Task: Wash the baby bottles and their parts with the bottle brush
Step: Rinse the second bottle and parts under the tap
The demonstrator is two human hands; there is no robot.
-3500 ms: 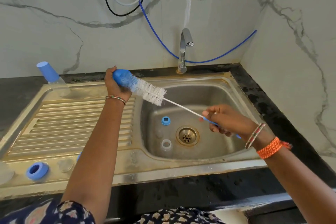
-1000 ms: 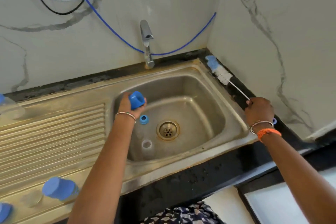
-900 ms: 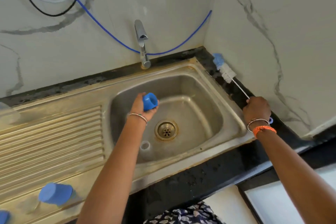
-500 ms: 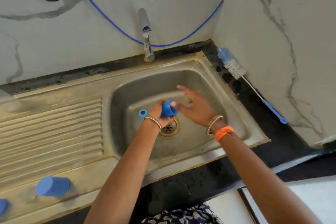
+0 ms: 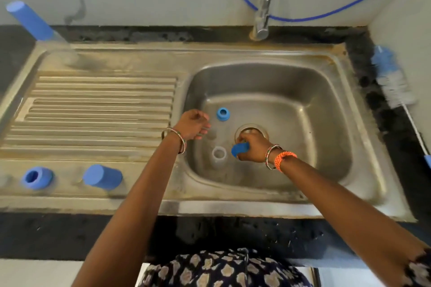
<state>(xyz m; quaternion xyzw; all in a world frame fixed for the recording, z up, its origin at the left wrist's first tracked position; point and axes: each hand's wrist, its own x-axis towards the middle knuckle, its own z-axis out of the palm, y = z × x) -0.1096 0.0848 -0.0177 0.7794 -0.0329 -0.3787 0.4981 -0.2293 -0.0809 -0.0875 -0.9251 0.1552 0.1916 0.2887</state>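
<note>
Fingers of the right hand (image 5: 253,148) curl round a small blue plastic cap (image 5: 240,148), gripped low in the stainless steel sink basin (image 5: 326,137), right at the round metal drain (image 5: 252,128). Just left of those fingers, a clear plastic ring piece (image 5: 219,155) stands on the basin floor. Left hand (image 5: 192,124) hangs over the basin's left side, fingers loosely curled, holding nothing. Beyond its fingertips, a blue plastic collar ring (image 5: 223,114) sits on the floor. Well left of both hands, on the front sink ledge: a blue cylindrical cap (image 5: 102,176) lying on its side, and a blue ring (image 5: 37,178) further left. Ribbed steel drainboard (image 5: 93,109) behind them. Far right of the fingers, the bottle brush with blue tip, white bristles and wire handle (image 5: 394,86) lies on the black counter by the wall, untouched. Far back left, a bottle with a blue cap (image 5: 30,20), blurred. Chrome tap (image 5: 264,7) at the back.
</note>
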